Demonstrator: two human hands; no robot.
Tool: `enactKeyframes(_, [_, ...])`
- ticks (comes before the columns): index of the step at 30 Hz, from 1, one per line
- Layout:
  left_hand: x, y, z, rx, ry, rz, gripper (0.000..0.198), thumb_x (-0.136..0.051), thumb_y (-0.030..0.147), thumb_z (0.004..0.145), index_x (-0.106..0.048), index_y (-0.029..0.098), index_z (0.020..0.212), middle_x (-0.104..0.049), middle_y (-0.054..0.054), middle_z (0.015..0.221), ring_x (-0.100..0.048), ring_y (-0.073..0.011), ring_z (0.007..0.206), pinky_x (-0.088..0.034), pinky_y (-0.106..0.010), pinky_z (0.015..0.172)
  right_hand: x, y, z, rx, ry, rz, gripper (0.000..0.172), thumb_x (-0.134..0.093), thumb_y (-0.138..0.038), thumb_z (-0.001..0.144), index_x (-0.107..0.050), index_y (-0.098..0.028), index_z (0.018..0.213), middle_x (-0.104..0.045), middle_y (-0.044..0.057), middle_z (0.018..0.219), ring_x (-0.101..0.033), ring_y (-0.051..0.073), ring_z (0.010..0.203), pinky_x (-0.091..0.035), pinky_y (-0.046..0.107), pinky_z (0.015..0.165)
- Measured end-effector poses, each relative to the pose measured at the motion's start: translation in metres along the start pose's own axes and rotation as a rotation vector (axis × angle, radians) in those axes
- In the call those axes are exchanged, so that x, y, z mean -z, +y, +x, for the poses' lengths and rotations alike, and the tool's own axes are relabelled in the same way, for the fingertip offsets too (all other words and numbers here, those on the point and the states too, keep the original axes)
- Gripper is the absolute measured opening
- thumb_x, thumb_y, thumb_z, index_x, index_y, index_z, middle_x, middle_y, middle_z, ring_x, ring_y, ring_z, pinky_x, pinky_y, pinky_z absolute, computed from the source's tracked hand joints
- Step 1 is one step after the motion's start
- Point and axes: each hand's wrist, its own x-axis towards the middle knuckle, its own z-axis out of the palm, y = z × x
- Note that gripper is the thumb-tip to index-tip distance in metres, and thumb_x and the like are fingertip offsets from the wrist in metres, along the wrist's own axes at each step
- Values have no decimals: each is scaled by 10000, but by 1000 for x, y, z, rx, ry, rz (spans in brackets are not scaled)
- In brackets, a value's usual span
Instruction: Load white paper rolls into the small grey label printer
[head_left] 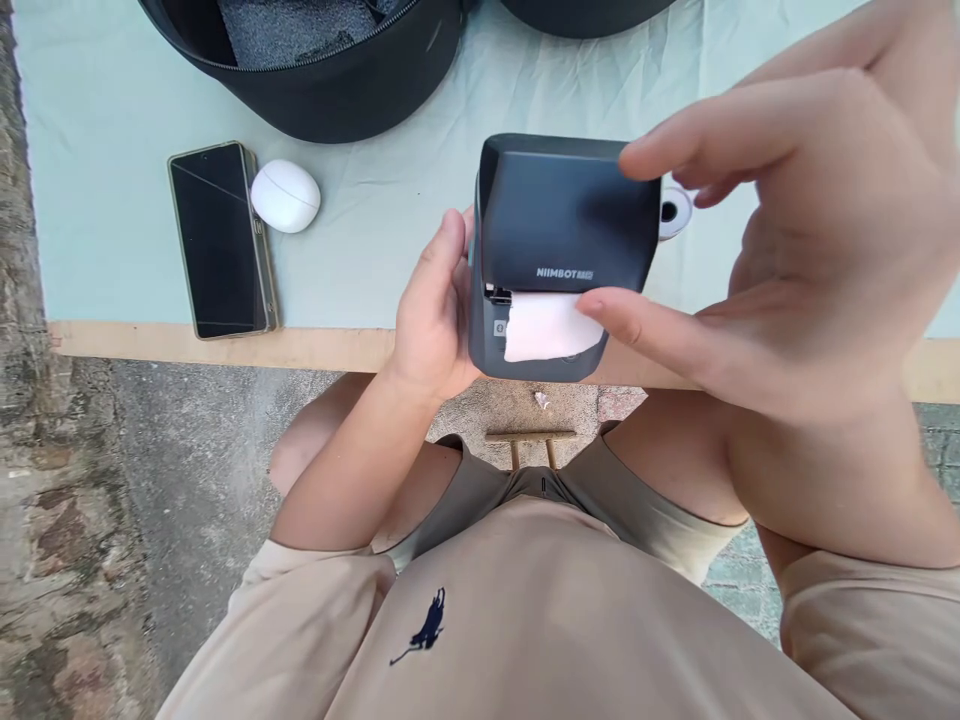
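My left hand (435,310) wraps round the left side of a dark label printer (570,215) marked NIIMBOT, held above the table's front edge. The printer's lid looks closed or nearly so. From the slot below it hangs a white paper strip (544,330) with an uneven end. My right hand (810,220) is spread over the printer's right side, thumb at the paper strip and index finger at the lid's upper right corner. Whether these fingertips press on the printer or hover just over it is unclear. Partly hidden behind the printer is a small white roll (679,213).
To the left, a smartphone (221,240) lies beside a white rounded case (286,196). A black zippered case (337,90) with grey foam stands open at the back, near another black case (589,15). Pale cloth covers the table (375,270), leaving its wooden front edge bare.
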Motion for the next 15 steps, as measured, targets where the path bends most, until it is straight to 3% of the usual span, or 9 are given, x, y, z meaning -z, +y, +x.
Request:
enactKeyframes(5, [-1, -1, -2, 54, -128, 43, 382, -502, 501, 910, -615, 267, 1189, -689, -41, 1140, -441, -255, 1403, -486, -371, 1062, 2, -1, 5, -42, -47, 75, 221, -547, -370, 896, -558, -221, 1058, -645, 21, 1051, -546, 186, 1009, -483, 373, 832])
enactKeyframes(9, [-4, -6, -3, 53, -58, 26, 501, -466, 625, 892, -581, 314, 1269, -699, -22, 1072, -483, -279, 1363, -524, -367, 998, -2, 0, 8, 36, -110, -47, 344, -570, -446, 878, -605, -192, 1108, -593, 78, 956, -556, 222, 973, -488, 419, 839])
enactKeyframes(11, [-4, -7, -3, 61, -60, 14, 552, -426, 668, 887, -588, 299, 1265, -701, -28, 1041, -518, -277, 1328, -533, -354, 978, -3, -2, 9, 53, -78, -125, 363, -543, -470, 881, -632, -187, 1089, -563, 89, 903, -569, 238, 950, -490, 434, 837])
enactKeyframes(15, [1, -8, 0, 57, -116, -43, 491, -398, 601, 933, -605, 266, 1227, -704, -44, 1084, -573, -234, 1256, -524, -334, 993, -2, -5, 8, -49, -4, -173, 329, -444, -481, 915, -632, -222, 990, -600, 71, 809, -601, 233, 871, -483, 421, 800])
